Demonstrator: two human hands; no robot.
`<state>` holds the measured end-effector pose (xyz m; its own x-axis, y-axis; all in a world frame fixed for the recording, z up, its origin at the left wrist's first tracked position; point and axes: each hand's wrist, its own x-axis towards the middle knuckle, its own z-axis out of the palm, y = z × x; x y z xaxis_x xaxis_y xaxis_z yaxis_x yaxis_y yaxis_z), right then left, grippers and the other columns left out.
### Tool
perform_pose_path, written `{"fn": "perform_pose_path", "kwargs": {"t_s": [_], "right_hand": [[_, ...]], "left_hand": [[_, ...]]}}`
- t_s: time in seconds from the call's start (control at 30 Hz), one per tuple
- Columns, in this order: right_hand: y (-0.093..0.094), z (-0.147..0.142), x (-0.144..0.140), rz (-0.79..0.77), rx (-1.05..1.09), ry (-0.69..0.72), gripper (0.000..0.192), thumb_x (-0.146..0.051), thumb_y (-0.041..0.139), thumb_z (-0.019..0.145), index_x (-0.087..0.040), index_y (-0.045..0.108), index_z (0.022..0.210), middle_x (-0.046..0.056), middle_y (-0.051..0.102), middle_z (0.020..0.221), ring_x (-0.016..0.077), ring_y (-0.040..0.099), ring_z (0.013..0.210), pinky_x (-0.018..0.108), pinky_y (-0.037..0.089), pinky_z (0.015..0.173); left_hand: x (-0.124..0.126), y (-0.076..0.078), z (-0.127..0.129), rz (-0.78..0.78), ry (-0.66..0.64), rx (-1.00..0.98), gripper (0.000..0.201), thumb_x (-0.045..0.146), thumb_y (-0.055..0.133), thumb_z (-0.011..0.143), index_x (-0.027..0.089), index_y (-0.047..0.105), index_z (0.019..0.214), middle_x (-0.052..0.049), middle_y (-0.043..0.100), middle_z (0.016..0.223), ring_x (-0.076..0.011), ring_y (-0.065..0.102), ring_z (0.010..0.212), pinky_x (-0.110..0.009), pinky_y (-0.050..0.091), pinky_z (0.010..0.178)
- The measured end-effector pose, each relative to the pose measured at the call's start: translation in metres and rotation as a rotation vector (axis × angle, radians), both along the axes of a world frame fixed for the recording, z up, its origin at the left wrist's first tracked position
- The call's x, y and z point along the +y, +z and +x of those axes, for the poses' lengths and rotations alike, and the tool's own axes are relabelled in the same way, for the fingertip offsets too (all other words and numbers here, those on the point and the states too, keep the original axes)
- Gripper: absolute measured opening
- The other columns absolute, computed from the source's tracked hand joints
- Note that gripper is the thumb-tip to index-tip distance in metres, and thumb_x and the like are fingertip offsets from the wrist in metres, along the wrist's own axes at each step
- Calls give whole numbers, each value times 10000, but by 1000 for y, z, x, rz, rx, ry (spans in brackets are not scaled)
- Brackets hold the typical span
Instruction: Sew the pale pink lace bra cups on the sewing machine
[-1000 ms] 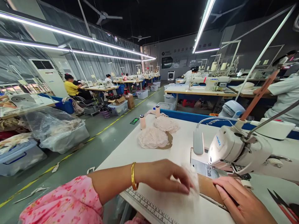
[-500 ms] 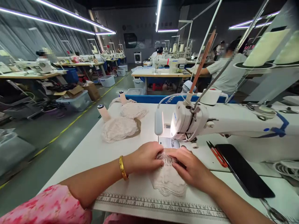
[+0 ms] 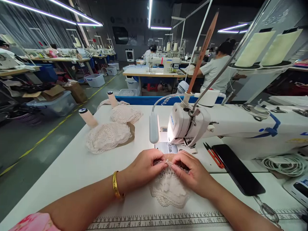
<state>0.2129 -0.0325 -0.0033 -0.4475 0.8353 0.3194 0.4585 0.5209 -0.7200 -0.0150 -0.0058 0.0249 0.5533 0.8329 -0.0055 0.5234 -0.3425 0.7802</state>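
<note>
A cream lace piece with a scalloped edge hangs toward me from both hands, just in front of the sewing machine. My left hand, with a gold bangle at the wrist, pinches its upper edge from the left. From the right, my right hand pinches the same edge, thumb and fingertips close to those of the left. A tan strip shows behind the fingertips; what it is I cannot tell. The lit needle area and metal plate lie just beyond my fingers, apart from the lace.
Lace pieces and thread cones stand on the left of the table. Right of the machine head lie red-handled snips, a black phone and scissors. A printed ruler runs along the front edge. Co-workers sit farther back.
My view has turned to the right and the background has slid left. Both hands have brought their fingertips closer together on the lace's upper edge, and more of the lace front shows.
</note>
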Motion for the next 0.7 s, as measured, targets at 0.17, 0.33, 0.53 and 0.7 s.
{"fn": "perform_pose_path", "kwargs": {"t_s": [0.17, 0.33, 0.53, 0.7], "right_hand": [[-1, -1, -3, -34, 31, -31, 86, -327, 571, 1045, -256, 616, 1025, -1, 617, 930, 182, 584, 872, 307, 456, 780], [-2, -4, -3, 2, 57, -39, 186, -286, 527, 1063, -251, 600, 896, -10, 617, 885, 172, 577, 846, 304, 450, 771], [-4, -3, -2, 54, 61, -68, 164, -256, 551, 1050, -258, 590, 891, -26, 644, 857, 168, 593, 808, 310, 446, 755], [-5, -2, -4, 102, 64, -47, 138, -234, 562, 1047, -262, 601, 917, -26, 661, 873, 171, 609, 839, 312, 447, 760]], "left_hand": [[-5, -4, 5, 38, -10, -43, 202, 270, 626, 934, 177, 644, 756, 17, 614, 748, -136, 522, 702, -266, 371, 637], [-7, -5, 11, 72, 22, -167, 104, 288, 656, 928, 189, 654, 895, -5, 654, 880, -158, 578, 809, -281, 445, 728], [-10, -7, 15, -69, 73, -262, 121, 250, 669, 884, 200, 573, 829, 19, 658, 834, -143, 562, 753, -265, 433, 683], [-10, -5, 17, -171, 67, -307, 142, 247, 675, 871, 208, 620, 996, 42, 609, 817, -133, 553, 755, -246, 440, 692]]}}
